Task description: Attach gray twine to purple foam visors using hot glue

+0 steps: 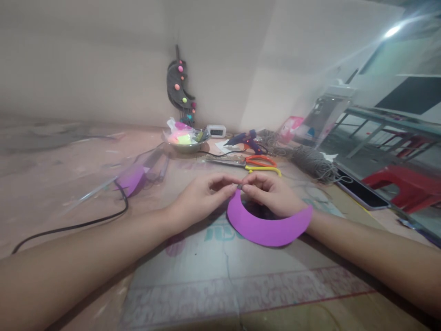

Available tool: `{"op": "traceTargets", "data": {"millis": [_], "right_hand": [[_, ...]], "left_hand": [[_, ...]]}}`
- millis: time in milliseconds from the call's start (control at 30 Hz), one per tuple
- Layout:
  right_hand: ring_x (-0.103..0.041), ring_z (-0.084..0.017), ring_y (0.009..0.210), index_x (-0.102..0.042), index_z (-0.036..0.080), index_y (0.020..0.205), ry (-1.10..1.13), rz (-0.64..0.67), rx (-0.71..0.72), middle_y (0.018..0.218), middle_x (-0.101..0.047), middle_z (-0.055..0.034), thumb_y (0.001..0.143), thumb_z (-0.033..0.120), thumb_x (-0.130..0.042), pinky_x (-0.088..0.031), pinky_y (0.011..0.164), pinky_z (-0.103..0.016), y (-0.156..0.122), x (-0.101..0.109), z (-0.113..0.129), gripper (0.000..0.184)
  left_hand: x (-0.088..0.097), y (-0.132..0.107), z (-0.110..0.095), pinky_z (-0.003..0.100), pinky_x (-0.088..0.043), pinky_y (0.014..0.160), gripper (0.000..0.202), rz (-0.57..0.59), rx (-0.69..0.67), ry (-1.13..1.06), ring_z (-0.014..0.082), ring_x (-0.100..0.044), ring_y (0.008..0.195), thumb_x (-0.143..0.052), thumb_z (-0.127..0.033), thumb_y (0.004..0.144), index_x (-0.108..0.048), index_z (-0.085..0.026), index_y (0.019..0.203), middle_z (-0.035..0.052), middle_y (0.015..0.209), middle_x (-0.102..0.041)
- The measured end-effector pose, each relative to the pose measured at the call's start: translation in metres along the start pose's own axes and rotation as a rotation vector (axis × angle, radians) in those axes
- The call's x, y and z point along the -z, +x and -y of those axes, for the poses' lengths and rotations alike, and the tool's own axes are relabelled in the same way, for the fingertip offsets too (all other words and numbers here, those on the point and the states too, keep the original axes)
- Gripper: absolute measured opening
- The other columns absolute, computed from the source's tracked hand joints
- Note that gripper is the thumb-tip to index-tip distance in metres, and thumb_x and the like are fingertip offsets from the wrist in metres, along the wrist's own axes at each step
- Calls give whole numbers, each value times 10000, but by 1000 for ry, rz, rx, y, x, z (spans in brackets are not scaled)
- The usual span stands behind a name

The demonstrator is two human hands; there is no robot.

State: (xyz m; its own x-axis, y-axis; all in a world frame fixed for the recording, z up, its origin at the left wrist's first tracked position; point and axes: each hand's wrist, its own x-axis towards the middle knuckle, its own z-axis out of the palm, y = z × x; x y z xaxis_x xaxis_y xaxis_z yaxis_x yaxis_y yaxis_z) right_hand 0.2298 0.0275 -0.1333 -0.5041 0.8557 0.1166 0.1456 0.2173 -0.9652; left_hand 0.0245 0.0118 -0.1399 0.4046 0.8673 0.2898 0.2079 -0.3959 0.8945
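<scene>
A purple crescent (272, 232), likely paper or foam sheet, curves over the mat with its outer edge towards me. At its upper left tip is a small grey bit (239, 186) that looks like wrapped yarn. My left hand (205, 195) is closed, thumb and fingers pinching at that tip. From the other side my right hand (270, 195) pinches the same spot, fingertips almost touching the left ones. The crescent's other tip lies in front of my right wrist. Just beyond the hands are scissors (260, 162) with orange and yellow handles.
A bowl (186, 147) of colourful scraps, a small digital clock (216, 131) and a blue glue gun (246, 140) stand by the wall. Grey yarn (313, 163) and a phone (361, 191) lie right. A purple scrap (131, 180) and black cord (79, 225) lie left.
</scene>
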Motion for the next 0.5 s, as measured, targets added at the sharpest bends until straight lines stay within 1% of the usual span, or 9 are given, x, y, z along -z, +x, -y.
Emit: {"op": "traceTargets", "data": {"millis": [100, 200, 333, 433, 500], "right_hand": [[-447, -83, 502, -569, 176, 850, -4, 4, -14, 593, -532, 49, 809, 445, -681, -336, 480, -234, 0, 0, -1, 294], [-476, -86, 520, -572, 178, 844, 1, 11, -4, 607, -547, 44, 813, 428, -682, -362, 496, -233, 0, 0, -2, 275], [-495, -87, 533, -571, 176, 850, -3, 22, 1, 629, -569, 34, 812, 431, -686, -372, 499, -230, 1, 0, -3, 282], [-490, -87, 534, -572, 178, 840, -22, 17, 13, 629, -569, 32, 815, 435, -685, -372, 497, -227, 1, 0, -2, 282], [-485, -85, 535, -576, 178, 842, -35, 12, 14, 631, -566, 31, 823, 425, -678, -372, 498, -226, 0, 0, -2, 268]], "left_hand": [[1, 0, -1, 310, -521, 775, 279, -17, -14, 27, 174, -657, 846, -566, -326, 905, -711, -184, 1097, 58, 953, -739], [1, 0, -3, 311, -520, 798, 264, -9, -2, 29, 176, -664, 870, -578, -317, 897, -715, -182, 1079, 54, 972, -745], [1, -1, -5, 300, -517, 794, 248, 1, 39, 27, 175, -668, 885, -589, -311, 885, -709, -169, 1050, 53, 986, -744], [0, -1, -5, 299, -512, 797, 265, 1, 45, 22, 174, -663, 901, -588, -314, 882, -681, -164, 1080, 56, 1013, -733], [0, -1, -4, 302, -509, 792, 259, -2, 50, 31, 175, -659, 896, -575, -332, 888, -672, -162, 1057, 55, 1004, -726]]}}
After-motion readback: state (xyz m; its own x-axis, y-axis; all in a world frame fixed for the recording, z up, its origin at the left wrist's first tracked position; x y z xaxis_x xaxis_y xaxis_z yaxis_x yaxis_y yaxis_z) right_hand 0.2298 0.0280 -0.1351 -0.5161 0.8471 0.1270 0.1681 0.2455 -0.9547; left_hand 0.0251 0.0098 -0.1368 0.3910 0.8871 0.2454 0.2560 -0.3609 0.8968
